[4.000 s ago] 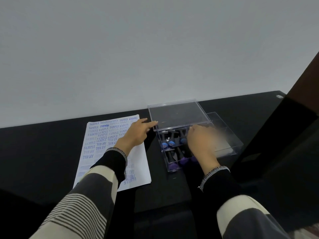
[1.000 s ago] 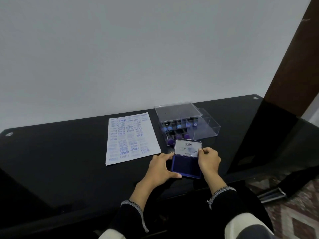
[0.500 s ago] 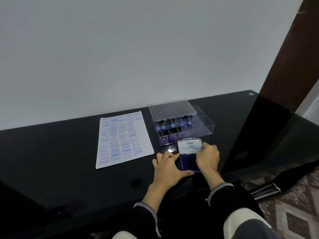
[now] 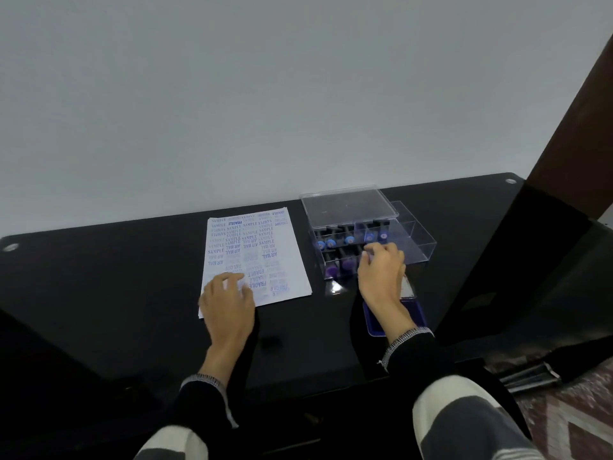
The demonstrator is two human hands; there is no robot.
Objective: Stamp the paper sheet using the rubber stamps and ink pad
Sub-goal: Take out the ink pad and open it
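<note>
A white paper sheet (image 4: 262,247) covered in blue stamp marks lies on the black table. My left hand (image 4: 227,297) rests flat on its near left corner, fingers spread. A clear plastic box (image 4: 414,240) right of the sheet holds several rubber stamps (image 4: 331,243) with blue and purple caps. My right hand (image 4: 381,270) reaches into the box's near right part, fingers curled over the stamps; what it touches is hidden. The open blue ink pad (image 4: 411,315) lies under my right wrist, partly covered.
The clear box lid (image 4: 348,207) sits on the far side of the box. The glossy black table (image 4: 99,277) ends at a near edge below my wrists. A dark brown panel (image 4: 577,127) rises at the right, with patterned floor (image 4: 570,423) below it.
Both hands left the ink pad. My left hand moved left onto the sheet's corner. My right hand moved forward into the stamp box. The pad stays open on the table.
</note>
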